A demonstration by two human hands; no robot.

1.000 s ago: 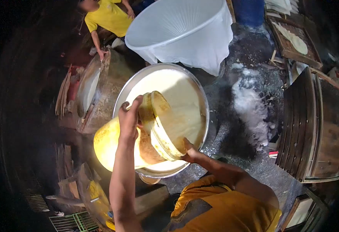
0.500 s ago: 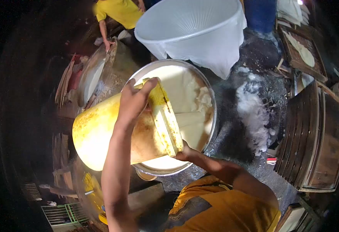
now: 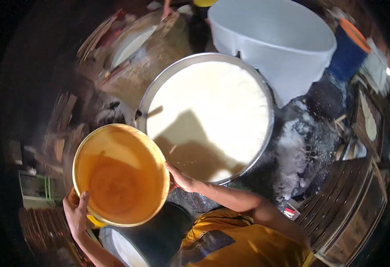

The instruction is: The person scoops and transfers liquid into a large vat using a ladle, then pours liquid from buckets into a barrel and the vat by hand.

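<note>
A yellow bucket (image 3: 121, 178), its inside stained orange-brown, faces up with its open mouth toward me and no liquid to be seen in it. My left hand (image 3: 76, 213) grips the bucket's lower left side, thumb over the rim. At the rim's right side, my right hand (image 3: 179, 179) is closed on the bucket, its fingertips partly hidden. Up and to the right stands a wide round metal vat (image 3: 269, 129) holding pale cream-coloured liquid, with a shadow across its surface.
A large white cloth-lined tub (image 3: 275, 49) stands behind the vat. Another person's hand (image 3: 167, 11) rests on a stone-like basin (image 3: 159, 58). Stacked wooden trays (image 3: 350, 209) are at the right, a blue barrel (image 3: 348, 51) at the upper right. White foam (image 3: 290, 155) lies on the wet floor. Below the bucket is a dark container (image 3: 168, 227).
The bucket, earlier tipped over the vat and pouring, has moved left and down off it and turned mouth-up. Both hands moved with it. The vat's surface looks smoother.
</note>
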